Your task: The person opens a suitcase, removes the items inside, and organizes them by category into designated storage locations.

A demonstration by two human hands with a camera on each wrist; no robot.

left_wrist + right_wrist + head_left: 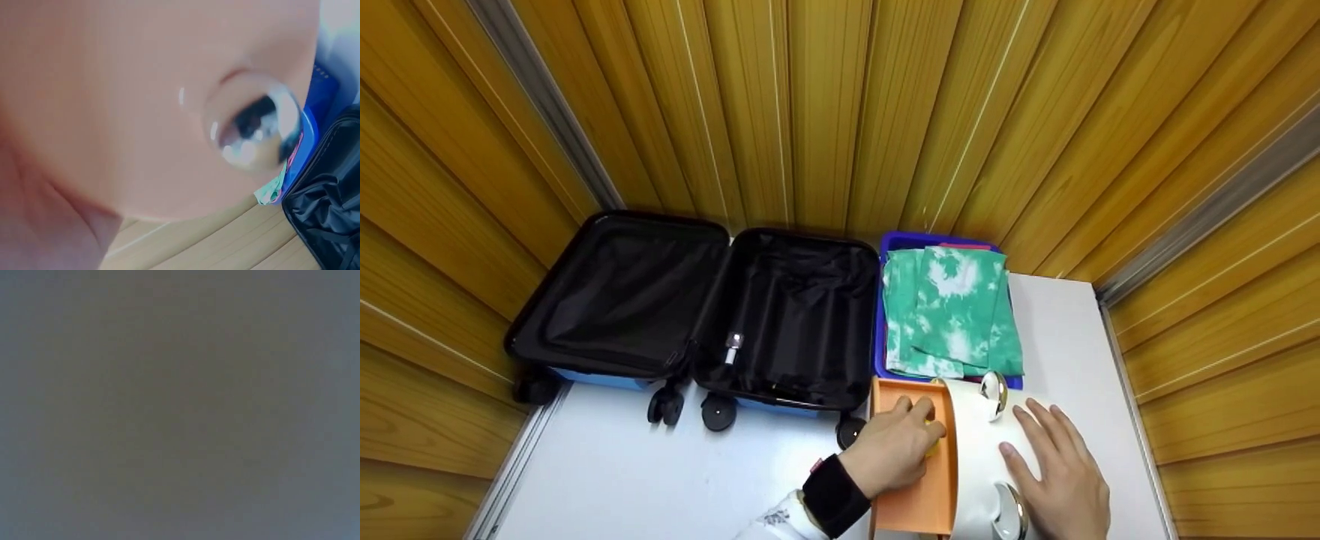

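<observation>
My left hand (894, 450) reaches into an orange drawer (911, 510), its fingers curled round a small yellow thing (933, 448) that is mostly hidden. That drawer juts out leftward from a white cabinet (976, 457) with shiny white-and-gold round fittings. With fingers spread, my right hand (1061, 480) lies against the cabinet's right side. In the left wrist view, a peach-coloured surface (140, 129) with a shiny round knob (253, 121) fills most of the picture, and part of the hand (50, 219) shows at lower left. The right wrist view is only a dark grey blur.
An open black suitcase (802, 322) lies at the left, its lid half (637, 300) folded out and its wheels toward me. Behind the cabinet stands a blue basket (880, 330) with folded green-and-white cloth (956, 307). Wood-patterned walls (825, 112) enclose the white tabletop (660, 480).
</observation>
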